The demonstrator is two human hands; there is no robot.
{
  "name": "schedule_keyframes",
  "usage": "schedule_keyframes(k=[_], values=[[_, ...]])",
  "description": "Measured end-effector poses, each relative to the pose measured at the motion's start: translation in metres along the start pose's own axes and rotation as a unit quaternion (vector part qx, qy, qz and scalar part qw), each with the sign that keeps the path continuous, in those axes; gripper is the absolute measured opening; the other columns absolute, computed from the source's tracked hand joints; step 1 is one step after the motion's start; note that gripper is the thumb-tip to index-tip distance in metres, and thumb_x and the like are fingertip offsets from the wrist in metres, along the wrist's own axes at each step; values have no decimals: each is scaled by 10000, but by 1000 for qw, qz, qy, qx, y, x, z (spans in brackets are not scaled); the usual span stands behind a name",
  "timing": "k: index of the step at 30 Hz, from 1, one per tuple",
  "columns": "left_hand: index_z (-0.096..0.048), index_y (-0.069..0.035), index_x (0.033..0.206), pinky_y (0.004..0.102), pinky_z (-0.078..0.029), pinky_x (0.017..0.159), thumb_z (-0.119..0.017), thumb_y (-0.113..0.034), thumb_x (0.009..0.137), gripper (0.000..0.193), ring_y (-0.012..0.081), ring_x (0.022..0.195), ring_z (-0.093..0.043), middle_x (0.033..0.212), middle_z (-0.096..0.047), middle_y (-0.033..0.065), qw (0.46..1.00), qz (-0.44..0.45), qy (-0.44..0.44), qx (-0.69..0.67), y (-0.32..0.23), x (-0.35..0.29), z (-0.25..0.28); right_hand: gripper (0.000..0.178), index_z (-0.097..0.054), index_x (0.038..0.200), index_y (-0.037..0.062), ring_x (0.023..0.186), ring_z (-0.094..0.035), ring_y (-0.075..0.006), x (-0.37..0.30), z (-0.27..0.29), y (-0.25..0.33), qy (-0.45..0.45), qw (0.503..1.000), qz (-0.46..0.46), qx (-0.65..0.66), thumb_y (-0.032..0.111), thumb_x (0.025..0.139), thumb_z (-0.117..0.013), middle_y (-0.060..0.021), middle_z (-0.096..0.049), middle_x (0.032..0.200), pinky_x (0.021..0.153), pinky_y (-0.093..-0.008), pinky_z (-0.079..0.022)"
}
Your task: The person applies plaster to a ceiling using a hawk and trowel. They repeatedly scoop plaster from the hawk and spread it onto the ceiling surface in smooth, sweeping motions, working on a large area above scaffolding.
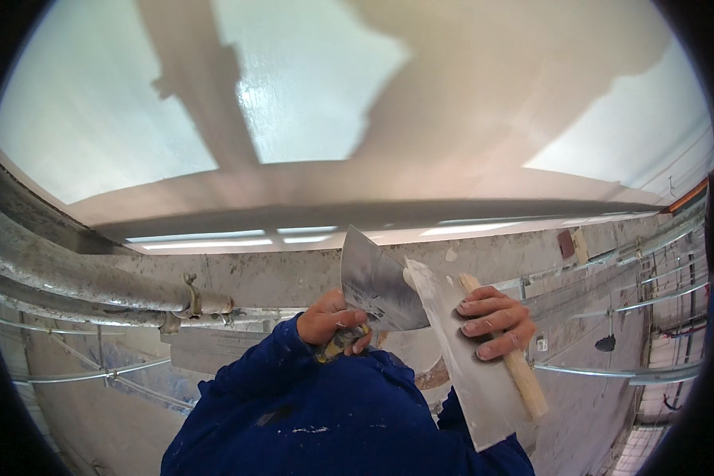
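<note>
My left hand is closed around the handle of a wide putty knife, whose grey metal blade fans upward and to the right. My right hand grips the wooden handle of a long plastering trowel, fingers wrapped over it. The trowel is tilted, its upper end close to the putty knife's blade; whether the two touch I cannot tell. White paste smears the trowel's left edge and upper tip. Above both tools rises a smooth pale wall with shadows across it.
Thick dirty scaffold pipes with a clamp run along the left. A plaster-spotted plank lies below the wall's foot. More scaffold rails cross on the right, with a dark reddish block near the wall. Concrete floor shows far below.
</note>
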State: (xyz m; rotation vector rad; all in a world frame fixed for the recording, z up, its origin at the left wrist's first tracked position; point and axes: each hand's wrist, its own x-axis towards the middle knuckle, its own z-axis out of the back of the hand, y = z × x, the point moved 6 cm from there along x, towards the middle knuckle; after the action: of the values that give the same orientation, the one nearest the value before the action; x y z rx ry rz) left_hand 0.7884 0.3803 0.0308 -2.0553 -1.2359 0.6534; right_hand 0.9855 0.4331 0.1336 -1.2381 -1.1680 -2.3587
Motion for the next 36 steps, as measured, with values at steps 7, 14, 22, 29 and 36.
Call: schedule_keyframes(k=[7, 14, 22, 29, 36], values=[[-480, 50, 1006, 210, -403, 422, -469, -209, 863, 296, 116, 485, -509, 619, -541, 87, 999, 9, 39, 23, 0, 0, -2, 278, -644, 904, 98, 933, -602, -336, -9, -9, -31, -141, 984, -61, -93, 290, 707, -682, -192, -624, 961, 841, -467, -427], [-466, 64, 1041, 224, -403, 405, -469, -192, 854, 317, 133, 483, -508, 671, -547, 118, 999, 21, -3, 33, -6, -4, 0, 310, -659, 950, 82, 950, -596, -294, -38, -9, -68, -182, 929, -274, -168, 97, 640, -674, -136, -632, 995, 835, -367, -447], [-389, 73, 1122, 265, -385, 370, -547, -223, 777, 481, 192, 425, -483, 820, -553, 199, 992, -54, -113, 11, -27, -20, 26, 228, -594, 879, -4, 778, -574, -184, -202, 20, -134, -501, 752, -366, -223, -14, 653, -621, -81, -605, 837, 725, -293, -452], [-334, 76, 1138, 283, -369, 313, -564, -211, 753, 532, 217, 370, -467, 852, -543, 241, 977, -59, -206, 18, -17, -46, 49, 405, -495, 1058, -45, 860, -565, -240, -263, 129, -239, -659, 640, -337, -206, 0, 662, -569, -144, -576, 975, 749, -327, -448], [-358, 91, 1067, 283, -383, 283, -602, -315, 774, 557, 203, 324, -470, 665, -552, 208, 948, -88, -306, 27, -24, -93, 62, 595, -403, 1253, 24, 1043, -508, -394, -292, 162, -335, -611, 536, -439, -383, 45, 676, -546, -246, -527, 1125, 872, -414, -410]])
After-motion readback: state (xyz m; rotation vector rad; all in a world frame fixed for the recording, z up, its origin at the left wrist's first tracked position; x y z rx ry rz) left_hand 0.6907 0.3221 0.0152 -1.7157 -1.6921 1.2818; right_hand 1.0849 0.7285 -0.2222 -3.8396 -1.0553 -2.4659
